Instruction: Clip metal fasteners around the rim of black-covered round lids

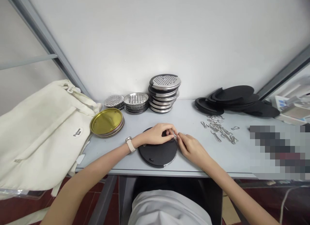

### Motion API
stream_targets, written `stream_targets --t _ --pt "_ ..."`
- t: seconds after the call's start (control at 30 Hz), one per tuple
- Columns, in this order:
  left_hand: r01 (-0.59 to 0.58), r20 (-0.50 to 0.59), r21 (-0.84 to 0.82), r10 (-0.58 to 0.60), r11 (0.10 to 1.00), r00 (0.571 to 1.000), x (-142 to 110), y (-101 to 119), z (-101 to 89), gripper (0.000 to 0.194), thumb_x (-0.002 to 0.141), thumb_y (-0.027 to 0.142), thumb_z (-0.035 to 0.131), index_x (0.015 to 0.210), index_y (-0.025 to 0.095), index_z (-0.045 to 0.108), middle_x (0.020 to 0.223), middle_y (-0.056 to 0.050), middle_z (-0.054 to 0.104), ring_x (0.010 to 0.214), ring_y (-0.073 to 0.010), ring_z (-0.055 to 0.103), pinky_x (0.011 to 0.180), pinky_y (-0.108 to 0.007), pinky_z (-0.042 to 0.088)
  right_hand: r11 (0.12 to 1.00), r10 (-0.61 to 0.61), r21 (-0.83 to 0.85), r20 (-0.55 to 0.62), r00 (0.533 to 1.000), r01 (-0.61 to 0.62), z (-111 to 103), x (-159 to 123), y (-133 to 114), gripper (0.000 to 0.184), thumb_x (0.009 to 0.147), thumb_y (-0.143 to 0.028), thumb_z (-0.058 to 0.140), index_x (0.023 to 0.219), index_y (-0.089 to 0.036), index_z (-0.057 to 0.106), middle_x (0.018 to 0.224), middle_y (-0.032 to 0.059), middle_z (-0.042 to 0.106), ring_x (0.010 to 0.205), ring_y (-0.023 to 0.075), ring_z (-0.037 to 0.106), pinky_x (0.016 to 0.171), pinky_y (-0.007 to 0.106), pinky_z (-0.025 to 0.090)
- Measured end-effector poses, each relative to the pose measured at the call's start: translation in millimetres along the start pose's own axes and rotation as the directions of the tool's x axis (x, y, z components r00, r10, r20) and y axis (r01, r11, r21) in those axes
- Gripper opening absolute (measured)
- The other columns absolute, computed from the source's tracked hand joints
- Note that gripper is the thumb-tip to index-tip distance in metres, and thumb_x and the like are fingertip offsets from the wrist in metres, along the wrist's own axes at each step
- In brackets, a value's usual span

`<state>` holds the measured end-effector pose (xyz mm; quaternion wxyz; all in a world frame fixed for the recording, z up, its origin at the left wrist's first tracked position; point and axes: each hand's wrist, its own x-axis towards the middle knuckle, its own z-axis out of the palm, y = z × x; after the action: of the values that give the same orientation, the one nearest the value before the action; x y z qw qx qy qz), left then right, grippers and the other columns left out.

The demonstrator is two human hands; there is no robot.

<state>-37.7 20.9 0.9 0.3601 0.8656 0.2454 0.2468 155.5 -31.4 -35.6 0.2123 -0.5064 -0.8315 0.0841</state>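
A round black disc [158, 155] with a metal edge lies flat on the table near its front edge. Over its far part is my left hand [161, 133], fingers curled together at a small silvery metal clip [175, 138]. At the disc's right side, my right hand [191, 147] pinches the same clip between thumb and forefinger. Only a sliver of the clip shows between the fingertips, so its full shape is hidden. My left wrist wears a watch with a pale strap.
Behind stand stacks of perforated metal grater discs [136, 99] and a tall stack of black-rimmed discs [164, 96]. Gold lids [106, 121] are piled at left beside a cream bag [43, 131]. Loose metal clips [221, 129] and black discs [232, 97] lie at right.
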Motion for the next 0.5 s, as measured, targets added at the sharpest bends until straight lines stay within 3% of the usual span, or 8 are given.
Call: stream_targets --t 0.23,0.5 --pt "0.008 -0.032 0.098 -0.005 0.995 0.999 1.1 -2.0 0.2 0.004 0.084 0.017 0.056 0.081 0.014 0.058 0.079 0.0 0.057 0.074 -0.0109 0.05 0.071 -0.023 0.042 1.0 -0.007 0.026 0.017 1.0 0.007 -3.4 1.0 -4.1 0.029 0.098 -0.027 0.029 0.074 -0.022 0.044 0.062 0.0017 0.054 0.058 0.0174 0.051 0.057 0.027 0.035" --pt "0.04 -0.06 0.109 -0.034 0.993 0.998 2.0 -6.7 1.3 0.005 0.083 0.018 0.057 0.08 0.014 0.06 0.081 -0.001 0.055 0.075 -0.0115 0.051 0.072 -0.024 0.043 0.998 -0.059 -0.022 0.037 0.998 0.06 -6.6 -0.1 -6.6 0.021 0.093 -0.019 0.035 0.074 -0.022 0.044 0.063 0.0014 0.053 0.061 0.0176 0.05 0.06 0.028 0.035"
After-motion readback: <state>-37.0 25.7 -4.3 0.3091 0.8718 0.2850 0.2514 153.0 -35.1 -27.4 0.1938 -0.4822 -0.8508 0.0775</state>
